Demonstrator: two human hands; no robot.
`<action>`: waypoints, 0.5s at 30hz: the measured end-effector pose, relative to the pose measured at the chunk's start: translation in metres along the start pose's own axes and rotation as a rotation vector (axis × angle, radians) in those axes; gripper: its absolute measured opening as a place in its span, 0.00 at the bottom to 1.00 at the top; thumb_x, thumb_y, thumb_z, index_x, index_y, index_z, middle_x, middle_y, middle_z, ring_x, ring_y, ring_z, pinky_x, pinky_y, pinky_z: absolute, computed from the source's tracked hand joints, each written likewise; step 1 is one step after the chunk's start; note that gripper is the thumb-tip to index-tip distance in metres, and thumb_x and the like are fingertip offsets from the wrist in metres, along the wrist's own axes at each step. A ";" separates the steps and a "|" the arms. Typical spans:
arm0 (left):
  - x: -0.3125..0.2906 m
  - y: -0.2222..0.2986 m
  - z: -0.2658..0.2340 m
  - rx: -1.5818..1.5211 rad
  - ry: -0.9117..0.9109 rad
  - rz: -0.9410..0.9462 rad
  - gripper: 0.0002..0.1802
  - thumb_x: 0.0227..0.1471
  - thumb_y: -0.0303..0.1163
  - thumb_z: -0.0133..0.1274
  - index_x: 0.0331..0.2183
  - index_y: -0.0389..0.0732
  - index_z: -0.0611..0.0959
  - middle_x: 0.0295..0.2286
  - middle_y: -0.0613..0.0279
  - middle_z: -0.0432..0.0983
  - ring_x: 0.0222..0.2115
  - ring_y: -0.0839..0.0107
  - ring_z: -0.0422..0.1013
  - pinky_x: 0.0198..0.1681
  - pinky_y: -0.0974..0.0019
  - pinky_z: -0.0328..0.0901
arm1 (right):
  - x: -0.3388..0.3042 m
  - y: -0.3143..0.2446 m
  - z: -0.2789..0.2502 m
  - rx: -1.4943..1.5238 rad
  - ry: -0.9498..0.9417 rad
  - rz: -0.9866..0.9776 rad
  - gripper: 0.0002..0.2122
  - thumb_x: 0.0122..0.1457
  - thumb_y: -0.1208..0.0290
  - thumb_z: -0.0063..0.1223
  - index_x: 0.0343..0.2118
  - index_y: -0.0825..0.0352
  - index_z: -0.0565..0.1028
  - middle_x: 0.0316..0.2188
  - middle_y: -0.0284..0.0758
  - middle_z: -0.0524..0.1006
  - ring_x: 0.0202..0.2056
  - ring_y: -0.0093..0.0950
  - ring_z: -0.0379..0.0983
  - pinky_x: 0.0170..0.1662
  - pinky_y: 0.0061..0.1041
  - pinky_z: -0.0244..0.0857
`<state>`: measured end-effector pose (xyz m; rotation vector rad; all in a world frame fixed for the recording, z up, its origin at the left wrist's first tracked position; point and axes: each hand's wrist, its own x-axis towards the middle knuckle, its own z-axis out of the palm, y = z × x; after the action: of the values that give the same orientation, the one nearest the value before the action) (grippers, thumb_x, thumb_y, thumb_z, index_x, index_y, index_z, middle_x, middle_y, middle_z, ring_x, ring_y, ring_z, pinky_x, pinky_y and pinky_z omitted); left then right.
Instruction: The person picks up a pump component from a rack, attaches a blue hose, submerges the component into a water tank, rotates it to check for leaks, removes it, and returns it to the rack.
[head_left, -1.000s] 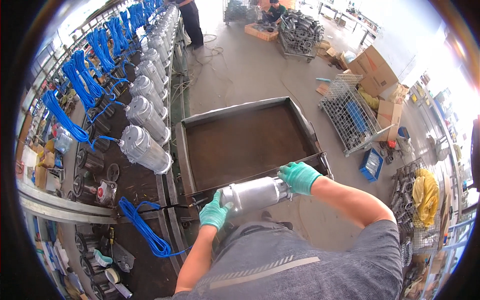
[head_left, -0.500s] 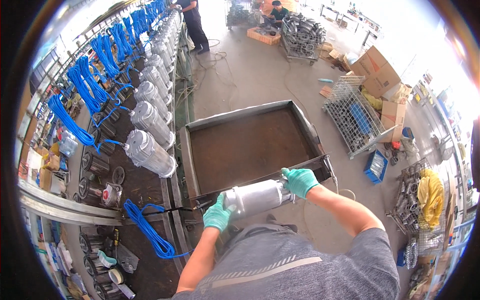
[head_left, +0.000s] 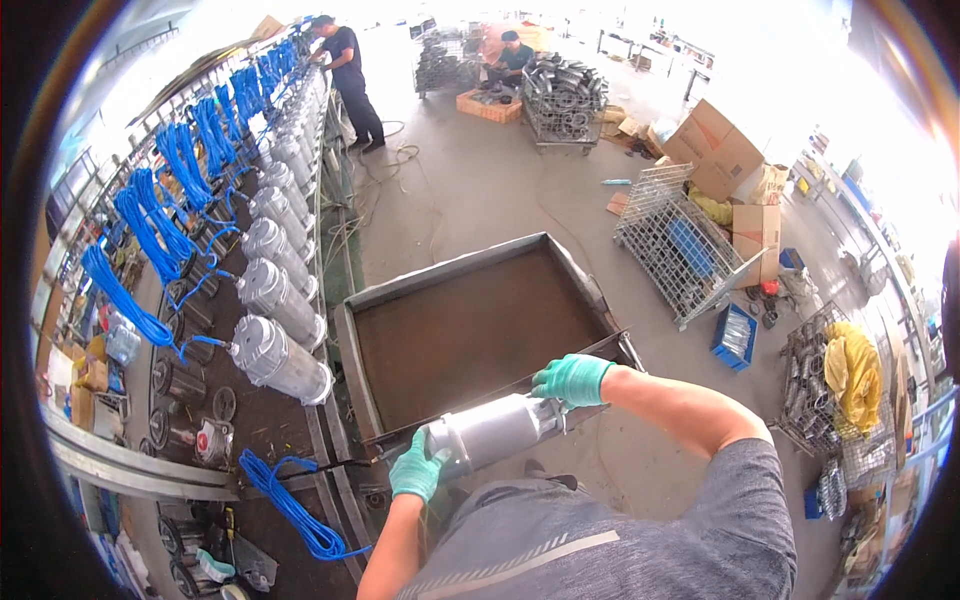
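Observation:
A silver cylindrical pump body (head_left: 497, 432) lies on its side in front of me, at the near rim of a wide metal tank (head_left: 347, 350). My left hand (head_left: 418, 468), in a green glove, is closed round its left end, the thumb on top. My right hand (head_left: 573, 380), also gloved in green, grips the fittings at the right end; its fingertips are partly hidden. The right end points slightly up and away from me. Dark brown liquid or residue covers the tank's bottom. A coiled blue cable (head_left: 290, 500) lies on the bench to the left, with a black lead running toward the tank.
Several similar silver pumps (head_left: 280, 360) stand in a row on the left bench, with blue cable bundles (head_left: 125, 295) behind them. A wire cage (head_left: 680, 245), cardboard boxes (head_left: 712, 150) and a blue crate (head_left: 735, 337) stand right. Two people (head_left: 350, 80) work farther back.
The view has shifted, so the tank and bench appear lower and farther left. Both hands keep their hold on the pump body, which stays by the tank's near rim.

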<state>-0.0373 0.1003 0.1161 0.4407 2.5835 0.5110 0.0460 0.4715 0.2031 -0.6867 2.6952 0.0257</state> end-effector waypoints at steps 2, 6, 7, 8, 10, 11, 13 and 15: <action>0.000 0.002 -0.001 0.003 -0.009 -0.006 0.41 0.54 0.57 0.61 0.65 0.60 0.66 0.40 0.42 0.83 0.42 0.43 0.78 0.48 0.46 0.70 | -0.001 0.000 -0.003 -0.079 -0.036 -0.025 0.22 0.52 0.61 0.68 0.51 0.55 0.78 0.48 0.30 0.78 0.49 0.35 0.77 0.50 0.36 0.74; 0.003 0.001 0.003 -0.002 0.005 0.021 0.41 0.54 0.58 0.60 0.65 0.59 0.66 0.40 0.41 0.82 0.42 0.42 0.78 0.48 0.46 0.70 | 0.001 -0.009 0.006 -0.077 0.033 0.135 0.14 0.58 0.54 0.60 0.41 0.56 0.82 0.39 0.31 0.83 0.44 0.36 0.81 0.45 0.35 0.74; 0.004 0.003 0.003 -0.004 0.006 0.033 0.42 0.54 0.58 0.60 0.65 0.59 0.66 0.40 0.41 0.82 0.42 0.42 0.78 0.48 0.46 0.70 | 0.003 -0.014 0.020 0.005 0.036 0.278 0.16 0.60 0.51 0.55 0.39 0.57 0.83 0.36 0.35 0.84 0.41 0.37 0.82 0.43 0.37 0.75; 0.003 0.000 0.003 -0.003 0.008 0.026 0.42 0.54 0.58 0.60 0.65 0.59 0.66 0.40 0.41 0.82 0.42 0.42 0.78 0.48 0.46 0.70 | 0.008 -0.025 0.016 0.163 0.017 0.418 0.17 0.61 0.50 0.52 0.38 0.58 0.83 0.36 0.37 0.84 0.41 0.38 0.82 0.44 0.38 0.75; 0.003 -0.004 0.005 -0.003 0.009 0.021 0.42 0.53 0.58 0.61 0.65 0.59 0.66 0.40 0.40 0.82 0.43 0.42 0.78 0.48 0.46 0.70 | 0.017 -0.045 0.010 0.346 0.016 0.717 0.21 0.64 0.46 0.48 0.38 0.60 0.84 0.36 0.40 0.84 0.42 0.41 0.82 0.45 0.40 0.75; 0.003 -0.005 0.006 -0.005 0.018 0.019 0.42 0.53 0.58 0.61 0.65 0.58 0.66 0.41 0.40 0.82 0.43 0.41 0.78 0.48 0.45 0.70 | 0.018 -0.051 0.006 0.369 0.031 0.747 0.22 0.64 0.45 0.47 0.38 0.59 0.84 0.37 0.40 0.84 0.43 0.41 0.81 0.46 0.40 0.75; 0.002 -0.005 0.007 -0.008 0.036 0.015 0.42 0.53 0.57 0.61 0.65 0.58 0.67 0.41 0.40 0.82 0.43 0.41 0.78 0.49 0.45 0.70 | 0.017 -0.061 -0.003 0.414 0.063 0.807 0.23 0.64 0.44 0.47 0.40 0.58 0.85 0.39 0.41 0.84 0.44 0.42 0.81 0.47 0.41 0.74; -0.001 -0.008 0.006 -0.023 0.037 0.021 0.42 0.53 0.56 0.62 0.65 0.58 0.67 0.42 0.40 0.81 0.44 0.40 0.77 0.49 0.45 0.70 | 0.020 -0.061 -0.007 0.456 -0.026 0.797 0.22 0.65 0.46 0.47 0.48 0.60 0.81 0.42 0.41 0.82 0.47 0.41 0.80 0.49 0.40 0.74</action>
<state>-0.0354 0.0951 0.1081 0.4552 2.6084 0.5611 0.0557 0.4079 0.2074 0.5207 2.6180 -0.3582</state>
